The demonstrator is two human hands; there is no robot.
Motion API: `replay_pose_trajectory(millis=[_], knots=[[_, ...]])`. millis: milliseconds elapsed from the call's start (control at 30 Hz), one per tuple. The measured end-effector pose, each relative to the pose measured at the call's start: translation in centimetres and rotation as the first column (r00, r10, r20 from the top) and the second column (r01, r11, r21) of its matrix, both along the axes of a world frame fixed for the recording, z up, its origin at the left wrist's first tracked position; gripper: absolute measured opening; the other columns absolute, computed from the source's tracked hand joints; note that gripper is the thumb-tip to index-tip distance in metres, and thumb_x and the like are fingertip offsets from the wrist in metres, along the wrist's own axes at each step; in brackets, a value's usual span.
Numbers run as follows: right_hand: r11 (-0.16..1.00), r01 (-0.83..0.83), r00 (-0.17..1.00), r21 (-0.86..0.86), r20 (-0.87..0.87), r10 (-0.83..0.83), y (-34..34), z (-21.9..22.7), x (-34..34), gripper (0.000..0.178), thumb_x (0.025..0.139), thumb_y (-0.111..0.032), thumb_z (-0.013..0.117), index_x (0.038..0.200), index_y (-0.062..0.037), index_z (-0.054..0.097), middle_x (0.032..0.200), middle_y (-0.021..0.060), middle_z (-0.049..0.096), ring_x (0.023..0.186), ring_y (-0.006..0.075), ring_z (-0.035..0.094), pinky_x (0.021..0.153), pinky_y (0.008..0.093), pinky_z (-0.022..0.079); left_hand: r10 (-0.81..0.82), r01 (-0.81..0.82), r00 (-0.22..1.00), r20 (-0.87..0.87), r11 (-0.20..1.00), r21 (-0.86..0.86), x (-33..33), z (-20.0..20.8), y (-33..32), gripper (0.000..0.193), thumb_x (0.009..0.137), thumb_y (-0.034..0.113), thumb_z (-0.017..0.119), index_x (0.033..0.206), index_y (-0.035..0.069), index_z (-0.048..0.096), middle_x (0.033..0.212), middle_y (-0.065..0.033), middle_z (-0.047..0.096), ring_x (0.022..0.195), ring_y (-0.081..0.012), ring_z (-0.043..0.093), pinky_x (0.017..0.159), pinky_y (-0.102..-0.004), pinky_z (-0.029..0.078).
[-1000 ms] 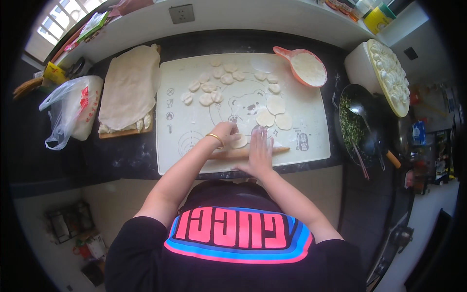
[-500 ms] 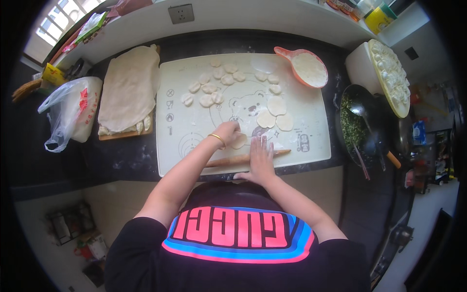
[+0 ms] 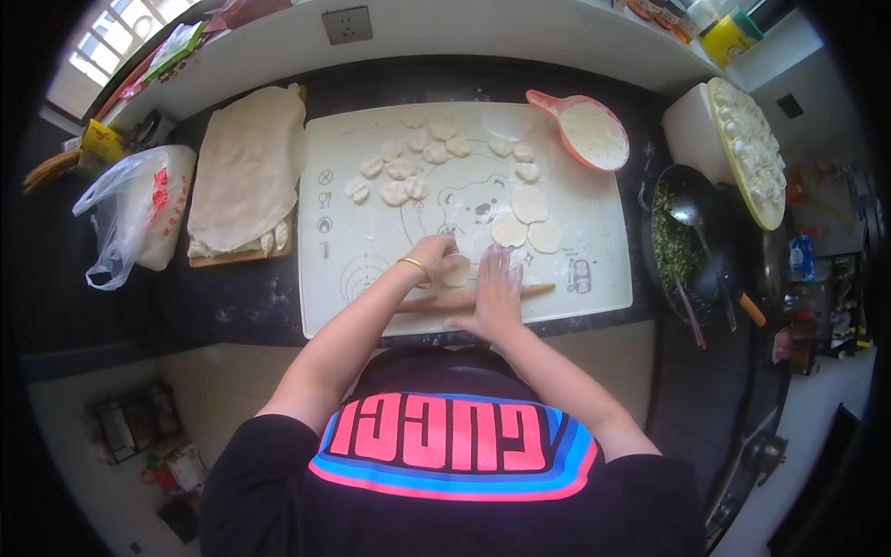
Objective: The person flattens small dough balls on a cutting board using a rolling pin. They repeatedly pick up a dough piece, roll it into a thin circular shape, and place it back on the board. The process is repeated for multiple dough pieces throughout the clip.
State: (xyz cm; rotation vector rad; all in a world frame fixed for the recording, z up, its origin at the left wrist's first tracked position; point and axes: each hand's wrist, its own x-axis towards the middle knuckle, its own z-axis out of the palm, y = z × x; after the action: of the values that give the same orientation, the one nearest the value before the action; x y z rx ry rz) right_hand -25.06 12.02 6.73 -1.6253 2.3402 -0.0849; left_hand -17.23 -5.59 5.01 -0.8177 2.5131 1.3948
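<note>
On the pale mat (image 3: 594, 232), my left hand (image 3: 432, 254), with a gold bangle at the wrist, curls its fingers at the edge of a small round dough wrapper (image 3: 456, 271). A wooden rolling pin (image 3: 535, 291) lies just on my side of that wrapper. Flat across the pin rests my right hand (image 3: 498, 299), palm down with the fingers stretched forward. Beyond it are three rolled dough rounds (image 3: 529, 203). Several small flattened dough pieces (image 3: 400, 169) are scattered over the mat's far half.
A pink scoop of flour (image 3: 594, 136) sits at the mat's far right corner. At left, a cloth-covered board (image 3: 243, 167) stands beside a plastic bag (image 3: 148, 209). At right are a pan of chopped green filling (image 3: 672, 241) and a tray of dumplings (image 3: 748, 148).
My right hand has slid a little forward over the rolling pin, and the pin's left end has shifted slightly forward. My left hand stays at the wrapper.
</note>
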Motion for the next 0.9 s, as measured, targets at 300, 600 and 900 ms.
replay_pose_trajectory(millis=[300,600,900], knots=[[0.989,0.071,0.997,-0.127,-0.001,-0.072,-3.6,-0.9,-1.6,0.141,0.049,-0.075,0.068,0.143,0.0084,0.002,0.150,0.0271,0.005,0.141,0.0371,0.005,0.109,0.0604,0.008,-0.056,0.060,0.997,0.060,0.996,-0.067,-0.2,1.9,1.3,0.021,0.076,0.016,0.065,0.092,0.004,0.068,0.088,-0.0184,0.067,0.081,-0.0303,0.064,0.073,-0.0357,0.050],[0.996,-0.006,0.998,0.085,0.058,0.001,1.1,0.6,0.5,0.140,0.053,-0.073,0.068,0.141,0.0113,0.001,0.150,0.0286,0.004,0.141,0.0411,0.001,0.109,0.0604,0.001,0.019,-0.019,0.992,-0.123,1.000,0.003,0.2,0.3,0.9,0.019,0.076,0.012,0.063,0.092,0.003,0.069,0.088,-0.0173,0.068,0.082,-0.0290,0.066,0.075,-0.0347,0.050],[0.995,0.079,0.992,-0.064,-0.095,-0.085,-3.3,-0.7,-1.0,0.137,0.054,-0.080,0.060,0.143,0.0090,0.006,0.151,0.0251,0.007,0.141,0.0369,0.003,0.109,0.0600,0.004,-0.031,0.034,0.999,0.042,0.996,-0.085,-0.6,0.9,1.1,0.022,0.074,0.015,0.064,0.091,0.003,0.069,0.087,-0.0197,0.067,0.084,-0.0311,0.065,0.077,-0.0358,0.051]])
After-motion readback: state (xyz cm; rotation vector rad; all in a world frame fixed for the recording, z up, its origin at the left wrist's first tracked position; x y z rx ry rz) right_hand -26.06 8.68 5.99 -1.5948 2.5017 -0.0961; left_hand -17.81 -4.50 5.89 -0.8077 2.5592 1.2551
